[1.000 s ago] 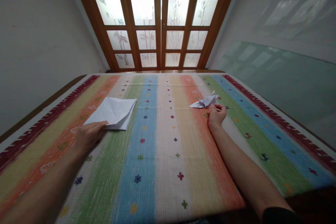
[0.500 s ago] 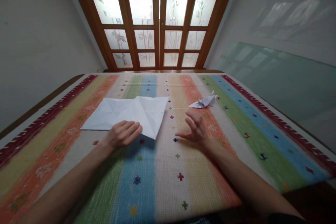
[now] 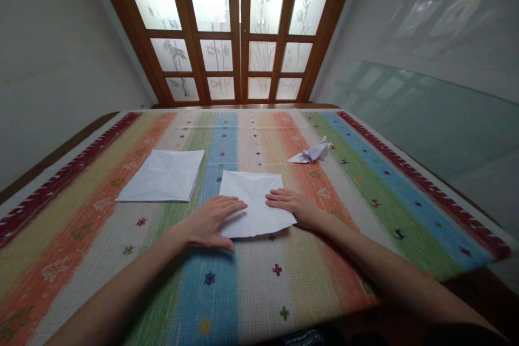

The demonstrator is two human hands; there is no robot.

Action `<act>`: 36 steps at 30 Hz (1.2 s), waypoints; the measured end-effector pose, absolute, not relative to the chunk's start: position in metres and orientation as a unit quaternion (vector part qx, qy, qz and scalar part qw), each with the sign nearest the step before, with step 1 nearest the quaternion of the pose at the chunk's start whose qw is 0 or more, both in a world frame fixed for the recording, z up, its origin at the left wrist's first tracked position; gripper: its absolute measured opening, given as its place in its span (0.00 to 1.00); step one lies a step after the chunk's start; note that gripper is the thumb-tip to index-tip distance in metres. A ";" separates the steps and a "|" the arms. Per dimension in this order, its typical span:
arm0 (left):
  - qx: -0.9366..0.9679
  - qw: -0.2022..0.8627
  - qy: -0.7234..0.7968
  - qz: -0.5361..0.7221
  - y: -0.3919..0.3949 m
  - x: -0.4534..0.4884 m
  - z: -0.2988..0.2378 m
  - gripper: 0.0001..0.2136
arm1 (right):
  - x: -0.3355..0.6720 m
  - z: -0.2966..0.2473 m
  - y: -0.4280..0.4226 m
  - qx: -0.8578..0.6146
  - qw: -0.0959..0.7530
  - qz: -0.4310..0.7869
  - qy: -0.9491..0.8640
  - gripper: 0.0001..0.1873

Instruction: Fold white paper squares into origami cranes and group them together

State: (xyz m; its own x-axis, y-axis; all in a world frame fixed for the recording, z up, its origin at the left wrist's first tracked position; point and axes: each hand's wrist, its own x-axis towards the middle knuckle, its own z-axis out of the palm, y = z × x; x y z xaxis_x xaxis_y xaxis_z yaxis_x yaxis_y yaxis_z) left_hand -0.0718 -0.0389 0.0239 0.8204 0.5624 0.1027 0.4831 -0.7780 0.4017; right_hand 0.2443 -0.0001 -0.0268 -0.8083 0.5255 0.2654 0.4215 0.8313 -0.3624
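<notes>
A white square sheet of paper with fold creases lies in front of me on the striped tablecloth. My left hand rests on its left side, fingers stretched out and thumb apart. On its right side my right hand lies flat, fingers extended over the paper. Neither hand grasps the sheet. Left of it sits a stack of white paper sheets. Beyond my right hand is a folded paper crane.
A striped tablecloth covers the table. Wooden doors with frosted panes stand past the far edge. A pale glass panel leans along the right wall.
My left hand has brought one sheet from the stack on the left to the middle. My right hand has come down onto it. The stack and the crane stay in place.
</notes>
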 end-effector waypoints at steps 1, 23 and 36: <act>0.931 0.196 0.296 0.084 -0.036 -0.079 0.021 0.42 | 0.248 -0.026 0.001 -0.255 0.173 0.162 -0.937 0.24; 0.641 0.253 0.643 0.335 -0.014 -0.056 -0.001 0.15 | 0.229 -0.015 0.000 -0.566 0.250 0.116 -0.777 0.21; 0.666 0.326 0.565 0.362 -0.011 -0.069 -0.007 0.19 | 0.235 -0.015 0.001 -0.495 0.300 0.148 -0.802 0.05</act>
